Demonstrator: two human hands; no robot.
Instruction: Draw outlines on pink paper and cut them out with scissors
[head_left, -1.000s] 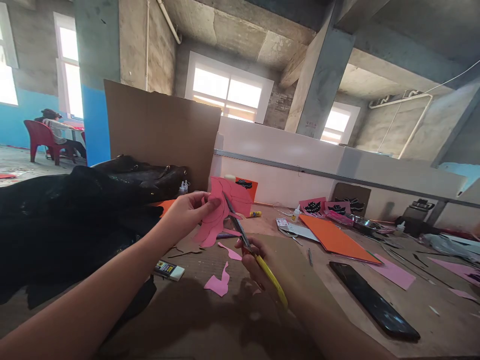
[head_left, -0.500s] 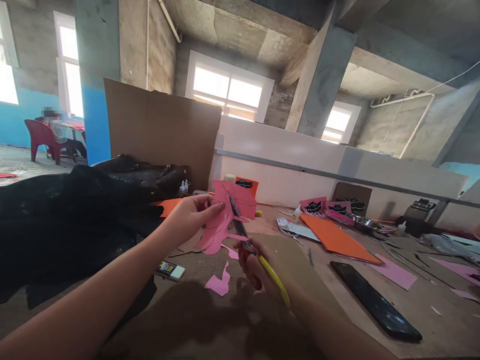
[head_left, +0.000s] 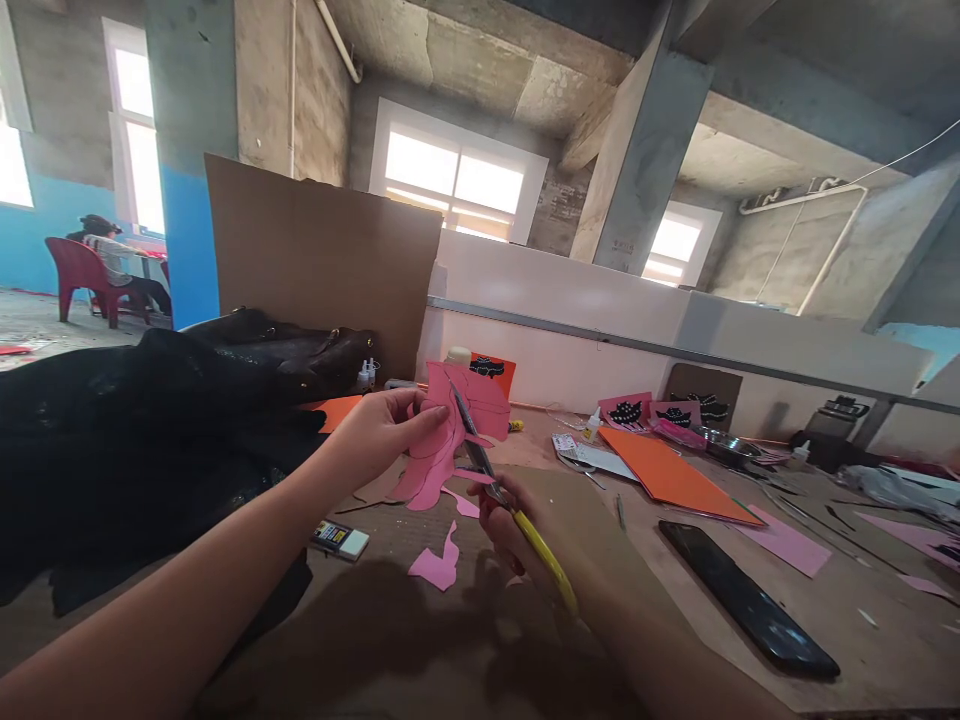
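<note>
Between thumb and fingers, my left hand point(head_left: 397, 425) pinches a sheet of pink paper point(head_left: 435, 465) with curved drawn lines, held up above the table. My right hand point(head_left: 514, 515) is wrapped round the yellow handle of a pair of scissors point(head_left: 480, 455). The scissor blades point up and away, lying against the pink paper close to my left thumb; how far apart they are is hard to see. Below the hands, a cut pink paper scrap point(head_left: 437, 562) lies on the brown cardboard. An eraser point(head_left: 343, 540) in a dark sleeve lies under my left forearm.
Black cloth and a bag point(head_left: 165, 420) fill the left side. Toward the right lie orange sheets point(head_left: 679, 480), a black phone point(head_left: 746, 598) and a metal bowl point(head_left: 729, 450). A glue bottle point(head_left: 592, 426) stands behind. A person sits on a red chair point(head_left: 79, 275) far left.
Both hands keep almost the same place. The scissor blades have shifted slightly left against the pink paper, and the paper's right part looks a little more bent.
</note>
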